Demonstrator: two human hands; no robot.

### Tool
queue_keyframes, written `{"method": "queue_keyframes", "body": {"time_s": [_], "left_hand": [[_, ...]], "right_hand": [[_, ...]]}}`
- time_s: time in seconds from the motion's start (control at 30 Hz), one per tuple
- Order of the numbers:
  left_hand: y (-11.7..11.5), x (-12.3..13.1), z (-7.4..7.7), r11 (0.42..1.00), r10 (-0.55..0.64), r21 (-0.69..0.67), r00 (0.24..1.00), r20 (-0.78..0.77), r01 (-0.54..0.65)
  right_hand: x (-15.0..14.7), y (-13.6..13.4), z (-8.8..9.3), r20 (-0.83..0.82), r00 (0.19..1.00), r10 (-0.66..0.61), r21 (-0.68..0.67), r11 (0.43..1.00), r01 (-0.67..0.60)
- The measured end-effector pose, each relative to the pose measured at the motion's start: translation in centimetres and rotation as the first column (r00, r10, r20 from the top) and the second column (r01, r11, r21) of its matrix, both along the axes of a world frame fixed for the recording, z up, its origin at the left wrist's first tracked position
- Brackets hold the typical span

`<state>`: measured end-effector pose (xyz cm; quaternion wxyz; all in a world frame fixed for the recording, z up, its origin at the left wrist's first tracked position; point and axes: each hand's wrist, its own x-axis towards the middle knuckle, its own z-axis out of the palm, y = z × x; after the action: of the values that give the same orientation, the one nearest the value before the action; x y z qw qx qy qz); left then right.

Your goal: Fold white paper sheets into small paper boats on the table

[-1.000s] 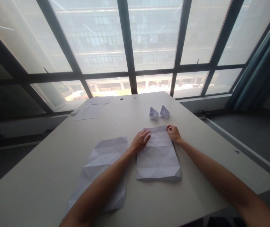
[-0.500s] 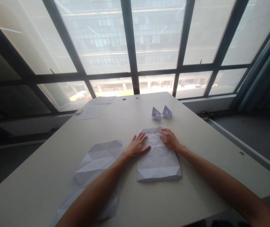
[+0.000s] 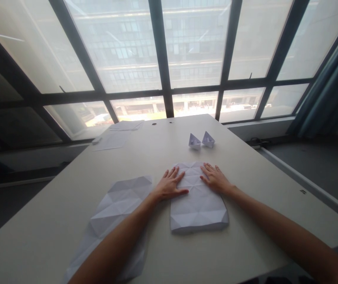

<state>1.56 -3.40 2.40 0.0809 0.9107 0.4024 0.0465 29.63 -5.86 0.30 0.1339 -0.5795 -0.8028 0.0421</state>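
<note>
A creased white paper (image 3: 197,203) lies on the table in front of me, its near edge folded up in a band. My left hand (image 3: 171,184) rests flat on its left side with the fingers spread. On the right side of the same paper lies my right hand (image 3: 215,178), fingers apart, palm down. A larger creased paper (image 3: 118,203) is at the left, partly hidden under my left forearm. Two small folded paper shapes (image 3: 194,142) (image 3: 208,140) stand side by side beyond the hands.
The white table (image 3: 260,221) reaches to the windows. Several flat sheets (image 3: 112,141) lie at its far left. A small dark round spot (image 3: 154,124) shows near the far edge. A blue curtain (image 3: 325,86) hangs at the right.
Both hands have shifted slightly on the paper, with the right hand's fingers now more spread. The paper sits slightly nearer to me in view.
</note>
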Motion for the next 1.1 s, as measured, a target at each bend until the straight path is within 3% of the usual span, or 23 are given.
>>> {"method": "queue_keyframes", "body": {"time_s": [0.17,0.5,0.87,1.1], "left_hand": [[0.1,-0.2,0.1,1.000,0.015,-0.006,1.000,0.010,-0.015],[0.1,-1.0,1.0,0.997,-0.049,-0.060,0.998,0.025,0.051],[-0.2,-1.1,1.5,0.996,-0.051,-0.068,0.998,0.048,0.054],[0.6,-1.1,0.2,0.999,0.017,-0.041,0.988,0.151,-0.011]], "right_hand": [[0.0,-0.9,0.5,-0.040,0.994,0.106,0.010,0.994,-0.106],[1.4,-1.2,1.7,-0.062,0.967,0.248,-0.118,0.960,-0.254],[1.3,-1.7,2.3,-0.046,0.977,0.207,-0.125,0.969,-0.211],[1.5,-1.5,2.0,-0.124,0.975,0.183,-0.070,0.979,-0.192]]}}
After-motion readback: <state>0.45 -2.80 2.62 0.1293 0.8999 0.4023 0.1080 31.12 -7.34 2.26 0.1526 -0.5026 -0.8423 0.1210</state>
